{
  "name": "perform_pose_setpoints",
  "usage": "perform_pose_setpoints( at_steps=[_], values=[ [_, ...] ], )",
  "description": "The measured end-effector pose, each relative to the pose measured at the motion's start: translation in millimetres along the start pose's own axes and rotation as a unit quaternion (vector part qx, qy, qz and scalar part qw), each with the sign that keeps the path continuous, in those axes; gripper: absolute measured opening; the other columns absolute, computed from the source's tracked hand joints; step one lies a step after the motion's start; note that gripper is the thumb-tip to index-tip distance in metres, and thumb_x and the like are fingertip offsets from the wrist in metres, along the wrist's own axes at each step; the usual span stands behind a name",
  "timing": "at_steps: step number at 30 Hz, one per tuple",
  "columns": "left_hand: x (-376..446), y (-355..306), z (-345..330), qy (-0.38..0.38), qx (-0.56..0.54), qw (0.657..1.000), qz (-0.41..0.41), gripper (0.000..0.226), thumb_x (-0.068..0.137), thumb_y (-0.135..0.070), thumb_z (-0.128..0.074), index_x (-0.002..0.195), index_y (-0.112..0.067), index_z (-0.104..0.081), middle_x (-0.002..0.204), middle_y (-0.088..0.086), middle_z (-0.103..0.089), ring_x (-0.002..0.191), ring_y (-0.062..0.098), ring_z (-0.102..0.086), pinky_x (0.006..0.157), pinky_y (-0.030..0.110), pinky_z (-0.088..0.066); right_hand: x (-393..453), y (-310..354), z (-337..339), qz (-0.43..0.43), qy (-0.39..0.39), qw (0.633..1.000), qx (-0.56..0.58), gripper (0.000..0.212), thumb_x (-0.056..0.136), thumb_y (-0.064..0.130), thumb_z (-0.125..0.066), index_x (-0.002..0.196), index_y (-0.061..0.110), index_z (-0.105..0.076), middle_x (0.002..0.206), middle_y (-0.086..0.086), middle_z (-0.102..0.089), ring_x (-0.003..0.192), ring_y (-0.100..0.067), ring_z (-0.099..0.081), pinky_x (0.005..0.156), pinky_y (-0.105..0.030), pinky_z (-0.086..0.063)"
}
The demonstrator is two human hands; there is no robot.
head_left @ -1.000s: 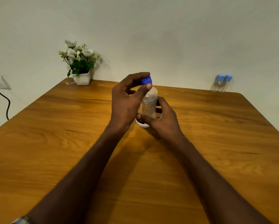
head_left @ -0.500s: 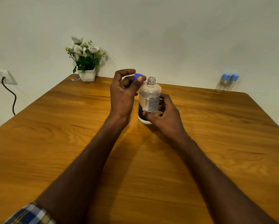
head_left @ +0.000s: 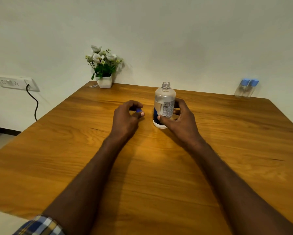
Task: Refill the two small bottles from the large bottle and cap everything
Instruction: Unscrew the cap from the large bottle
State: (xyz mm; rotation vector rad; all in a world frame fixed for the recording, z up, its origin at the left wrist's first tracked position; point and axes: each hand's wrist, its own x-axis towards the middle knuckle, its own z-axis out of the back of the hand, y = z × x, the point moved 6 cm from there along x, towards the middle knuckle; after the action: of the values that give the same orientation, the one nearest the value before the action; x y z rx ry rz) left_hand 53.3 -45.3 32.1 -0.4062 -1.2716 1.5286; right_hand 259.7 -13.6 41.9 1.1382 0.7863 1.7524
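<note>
The large clear bottle (head_left: 164, 102) stands upright and uncapped on the wooden table (head_left: 74, 150), partly filled with clear liquid. My right hand (head_left: 179, 119) grips its lower body from the right. My left hand (head_left: 125, 117) is low over the table left of the bottle and pinches the blue cap (head_left: 139, 110) between thumb and fingers. Two small clear bottles (head_left: 246, 89) with light blue caps stand side by side at the table's far right corner, against the wall.
A white pot of artificial flowers (head_left: 104, 72) stands at the far left corner of the table. A wall socket with a black cable (head_left: 32, 100) is left of the table. A small clear scrap lies beside the pot.
My left hand took the blue cap off the large bottle and lowered it leftward to the table. The bottle's neck now stands open. My right hand kept its grip.
</note>
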Motion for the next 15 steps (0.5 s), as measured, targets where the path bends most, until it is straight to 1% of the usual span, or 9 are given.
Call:
perform_pose_setpoints(
  at_steps=[2,3,4,5,7,8,10,12,15],
  values=[
    [1,3,2,0.01,0.018,1.0,0.017,0.026,0.09,-0.012,-0.081,0.114,-0.021,-0.077,0.113,-0.005,-0.072,0.108,0.011,-0.066,0.079,0.025,-0.057,0,0,0,0.002,0.002,1.0,0.001,0.075,0.083,0.031,-0.086,0.146,0.029,-0.046,0.129,0.021,-0.052,0.108,0.005,-0.054,0.082,-0.013,-0.046],
    [3,7,2,0.019,0.028,0.999,0.031,0.028,0.088,-0.014,-0.083,0.113,-0.023,-0.077,0.114,-0.004,-0.072,0.106,0.01,-0.066,0.076,0.023,-0.055,0,0,0,0.003,0.003,1.0,0.002,0.075,0.083,0.031,-0.086,0.146,0.029,-0.046,0.129,0.021,-0.052,0.107,0.006,-0.054,0.082,-0.013,-0.046],
    [5,11,3,0.026,0.042,0.998,0.043,0.029,0.086,-0.017,-0.086,0.112,-0.027,-0.077,0.113,-0.005,-0.072,0.103,0.009,-0.066,0.078,0.027,-0.057,0,-1,0,0.002,0.004,1.0,0.003,0.075,0.083,0.031,-0.086,0.146,0.03,-0.046,0.129,0.021,-0.052,0.108,0.005,-0.054,0.082,-0.013,-0.046],
    [7,15,5,0.028,0.061,0.996,0.051,0.031,0.083,-0.021,-0.088,0.11,-0.032,-0.077,0.11,-0.01,-0.072,0.101,0.009,-0.066,0.086,0.035,-0.058,1,-2,-1,0.003,0.003,1.0,0.003,0.075,0.083,0.031,-0.086,0.146,0.029,-0.046,0.13,0.02,-0.052,0.11,0.002,-0.055,0.083,-0.014,-0.047],
    [11,20,9,0.029,0.101,0.993,0.06,0.035,0.079,-0.027,-0.091,0.108,-0.037,-0.075,0.103,-0.019,-0.069,0.102,0.009,-0.065,0.103,0.053,-0.052,1,-4,-1,0.006,-0.002,1.0,0.0,0.076,0.083,0.032,-0.086,0.147,0.029,-0.046,0.135,0.016,-0.054,0.116,-0.002,-0.054,0.084,-0.015,-0.048],
    [12,22,11,0.033,0.111,0.991,0.065,0.038,0.078,-0.028,-0.092,0.11,-0.037,-0.074,0.102,-0.02,-0.067,0.104,0.009,-0.064,0.108,0.056,-0.046,2,-4,-2,0.008,-0.005,1.0,-0.004,0.076,0.083,0.032,-0.086,0.147,0.029,-0.045,0.138,0.014,-0.055,0.118,-0.004,-0.054,0.085,-0.016,-0.048],
    [13,22,12,0.044,0.117,0.99,0.067,0.044,0.079,-0.026,-0.091,0.118,-0.035,-0.072,0.102,-0.018,-0.067,0.108,0.011,-0.063,0.111,0.049,-0.036,2,-5,-3,0.01,-0.009,1.0,-0.01,0.076,0.083,0.032,-0.086,0.147,0.028,-0.045,0.14,0.01,-0.056,0.118,-0.004,-0.054,0.085,-0.017,-0.049],
    [11,17,14,0.053,0.132,0.988,0.057,0.05,0.081,-0.026,-0.09,0.125,-0.032,-0.069,0.107,-0.014,-0.068,0.112,0.013,-0.062,0.102,0.043,-0.028,2,-5,-4,0.011,-0.012,1.0,-0.013,0.076,0.083,0.033,-0.086,0.147,0.028,-0.045,0.141,0.009,-0.056,0.118,-0.005,-0.054,0.085,-0.018,-0.05],
    [10,15,12,0.076,0.145,0.985,0.048,0.056,0.08,-0.036,-0.089,0.13,-0.032,-0.065,0.116,-0.011,-0.067,0.114,0.013,-0.06,0.099,0.044,-0.026,3,-5,-4,0.01,-0.013,1.0,-0.02,0.078,0.083,0.035,-0.086,0.148,0.029,-0.044,0.143,0.008,-0.056,0.119,-0.006,-0.055,0.087,-0.021,-0.052]
  ],
)
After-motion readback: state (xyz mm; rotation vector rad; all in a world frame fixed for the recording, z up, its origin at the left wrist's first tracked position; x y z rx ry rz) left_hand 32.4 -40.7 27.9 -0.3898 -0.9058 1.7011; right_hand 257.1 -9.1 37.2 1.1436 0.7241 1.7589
